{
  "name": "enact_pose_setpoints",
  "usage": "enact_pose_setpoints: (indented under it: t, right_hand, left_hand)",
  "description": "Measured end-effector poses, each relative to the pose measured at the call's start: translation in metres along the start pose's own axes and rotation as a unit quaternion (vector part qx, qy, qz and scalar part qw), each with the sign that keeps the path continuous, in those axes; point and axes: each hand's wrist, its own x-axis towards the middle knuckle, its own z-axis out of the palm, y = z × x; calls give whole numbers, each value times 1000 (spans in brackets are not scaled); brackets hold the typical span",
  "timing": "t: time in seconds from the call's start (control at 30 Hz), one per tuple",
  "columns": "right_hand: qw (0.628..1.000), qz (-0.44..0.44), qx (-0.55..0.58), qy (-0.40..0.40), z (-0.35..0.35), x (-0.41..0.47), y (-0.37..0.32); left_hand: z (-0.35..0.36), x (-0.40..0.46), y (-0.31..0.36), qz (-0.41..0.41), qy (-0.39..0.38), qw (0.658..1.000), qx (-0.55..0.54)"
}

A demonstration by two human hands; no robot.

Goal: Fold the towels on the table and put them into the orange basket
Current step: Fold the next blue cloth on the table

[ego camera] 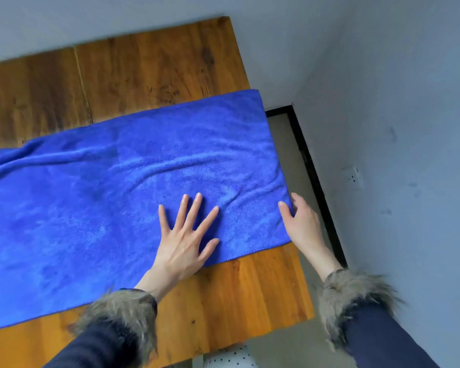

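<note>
Head view, looking down: large bright-blue plush microfibre towel (104, 197) lies spread flat across the orange-brown wooden plank bench (149, 65), with shallow wrinkles running through the cloth just beyond the fingertips of both hands. Left hand (182, 243) rests palm-down on the towel near its close edge, fingers straight and fanned apart, pressing the cloth, grasping nothing. Right hand (302, 221) sits at the towel's short end, just to the right of the left hand; its thumb lies on top of the cloth and its fingers curl over the end edge, so it appears to pinch that edge. How far the fingers reach under the cloth cannot be told. Towel extends well to the left of the left hand and out of frame. Bare bench wood shows beyond the towel on the far side and between the towel and the wrists on the near side. Both wrists carry dark navy sleeves with shaggy grey-brown fur cuffs (122, 320). To the right of the right hand: grey wall bearing a white socket (353, 177), and a black skirting strip (314, 181) along the grey floor.
</note>
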Motion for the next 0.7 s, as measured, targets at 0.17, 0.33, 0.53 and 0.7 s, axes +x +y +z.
enact_pose_setpoints:
  t: [0.17, 0.33, 0.53, 0.7]
  right_hand:
    - [996, -22, -35, 75, -10, -12, 3]
    - [997, -41, 16, 61, -19, -27, -26]
    - [969, -53, 152, -187, -11, -36, -73]
    - [989, -55, 105, -84, -11, -4, -74]
  left_hand:
    - [-6, 5, 20, -42, -3, 997, -71]
    - [-29, 5, 34, -69, 54, 954, -286]
    - [-52, 1, 59, -193, -17, 808, -556]
    - [-44, 10, 54, -286, -14, 756, -588]
